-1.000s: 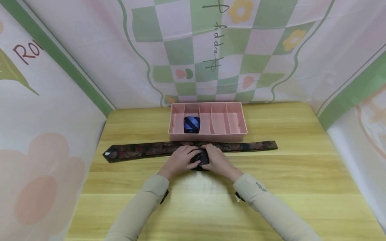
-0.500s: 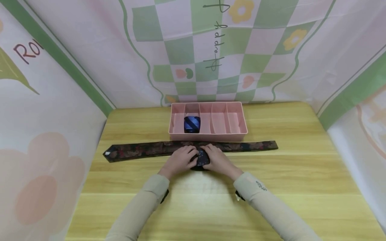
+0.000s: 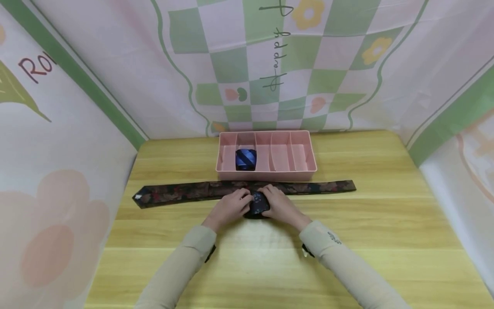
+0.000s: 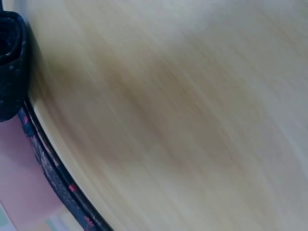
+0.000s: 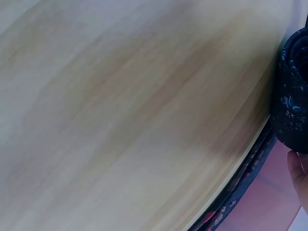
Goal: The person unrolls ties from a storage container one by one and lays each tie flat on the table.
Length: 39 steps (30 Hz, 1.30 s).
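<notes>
A rolled dark necktie (image 3: 259, 203) with a small blue pattern sits on the table between both hands. My right hand (image 3: 283, 207) grips its right side, thumb near and fingers at the far edge. On its left side, my left hand (image 3: 230, 208) holds it with curled fingers; their tips are partly hidden. The roll's coiled end shows at the edge of the left wrist view, where the rolled necktie (image 4: 12, 67) is cut off. The right wrist view shows the rolled necktie (image 5: 292, 98) with a fingertip below it. Behind the hands, a dark floral necktie (image 3: 173, 194) lies stretched flat.
A pink divided box (image 3: 266, 175) stands at the table's back. One compartment, second from the left, holds a rolled blue striped necktie (image 3: 245, 159). The wooden table (image 3: 254, 266) extends around the hands, with printed fabric (image 3: 266, 68) hanging behind it.
The left fingers have drawn back a little to the left, uncovering more of the rolled necktie's top. The right hand has shifted very slightly right. The flat necktie and box stay put.
</notes>
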Each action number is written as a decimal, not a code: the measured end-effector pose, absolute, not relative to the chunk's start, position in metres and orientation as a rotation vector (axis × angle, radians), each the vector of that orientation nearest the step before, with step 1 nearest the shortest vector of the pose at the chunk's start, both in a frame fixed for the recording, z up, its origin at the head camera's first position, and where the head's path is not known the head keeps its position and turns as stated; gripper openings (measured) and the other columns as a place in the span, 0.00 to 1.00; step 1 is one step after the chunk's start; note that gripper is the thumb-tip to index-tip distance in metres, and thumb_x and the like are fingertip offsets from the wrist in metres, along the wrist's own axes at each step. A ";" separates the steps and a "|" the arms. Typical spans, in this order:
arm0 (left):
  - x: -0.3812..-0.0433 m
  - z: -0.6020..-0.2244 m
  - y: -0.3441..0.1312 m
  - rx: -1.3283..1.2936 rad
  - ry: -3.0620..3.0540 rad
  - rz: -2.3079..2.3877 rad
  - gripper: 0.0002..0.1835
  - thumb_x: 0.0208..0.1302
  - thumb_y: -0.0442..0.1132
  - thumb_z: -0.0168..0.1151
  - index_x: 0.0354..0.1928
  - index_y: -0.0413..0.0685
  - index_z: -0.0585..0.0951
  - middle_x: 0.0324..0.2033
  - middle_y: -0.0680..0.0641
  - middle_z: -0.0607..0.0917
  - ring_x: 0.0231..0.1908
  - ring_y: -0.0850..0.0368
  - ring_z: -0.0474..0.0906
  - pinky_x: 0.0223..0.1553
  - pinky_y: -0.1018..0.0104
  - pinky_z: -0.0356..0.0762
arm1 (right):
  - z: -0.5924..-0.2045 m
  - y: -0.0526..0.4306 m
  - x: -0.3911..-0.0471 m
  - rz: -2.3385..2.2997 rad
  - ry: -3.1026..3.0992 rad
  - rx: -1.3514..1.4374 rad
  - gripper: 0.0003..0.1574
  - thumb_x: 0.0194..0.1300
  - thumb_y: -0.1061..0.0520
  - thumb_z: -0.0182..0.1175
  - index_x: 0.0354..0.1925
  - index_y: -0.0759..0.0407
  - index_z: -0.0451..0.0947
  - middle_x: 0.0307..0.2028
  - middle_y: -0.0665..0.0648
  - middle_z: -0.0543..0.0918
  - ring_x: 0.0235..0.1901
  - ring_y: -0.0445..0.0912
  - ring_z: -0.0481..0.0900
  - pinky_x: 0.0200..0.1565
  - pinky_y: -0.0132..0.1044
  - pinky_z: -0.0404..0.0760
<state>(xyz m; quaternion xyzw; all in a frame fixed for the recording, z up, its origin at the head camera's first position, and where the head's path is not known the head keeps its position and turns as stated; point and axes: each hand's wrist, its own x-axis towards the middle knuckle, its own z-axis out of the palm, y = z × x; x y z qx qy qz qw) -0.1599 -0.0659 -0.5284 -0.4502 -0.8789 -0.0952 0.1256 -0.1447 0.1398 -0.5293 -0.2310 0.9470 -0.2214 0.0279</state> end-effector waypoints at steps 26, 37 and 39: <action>-0.158 -0.547 -0.097 -1.284 -2.679 0.007 0.21 0.62 0.35 0.57 0.58 0.53 0.77 0.56 0.51 0.78 0.58 0.53 0.73 0.63 0.58 0.71 | -0.528 0.166 -0.144 -0.646 2.922 -0.973 0.48 0.52 0.45 0.70 0.68 0.54 0.63 0.65 0.68 0.65 0.63 0.63 0.66 0.61 0.59 0.71; -0.154 -0.545 -0.065 -1.285 -2.686 -0.061 0.18 0.69 0.48 0.51 0.54 0.45 0.77 0.57 0.47 0.78 0.59 0.53 0.74 0.62 0.60 0.72 | -0.522 0.163 -0.144 -0.733 2.941 -0.941 0.37 0.58 0.43 0.64 0.60 0.61 0.72 0.56 0.64 0.75 0.56 0.57 0.74 0.58 0.52 0.75; -0.153 -0.546 -0.062 -1.340 -2.716 -0.046 0.21 0.70 0.52 0.50 0.55 0.47 0.76 0.57 0.48 0.78 0.60 0.53 0.73 0.64 0.59 0.71 | -0.523 0.166 -0.144 -0.736 2.939 -0.952 0.34 0.59 0.46 0.63 0.61 0.58 0.72 0.55 0.64 0.75 0.54 0.57 0.75 0.56 0.52 0.76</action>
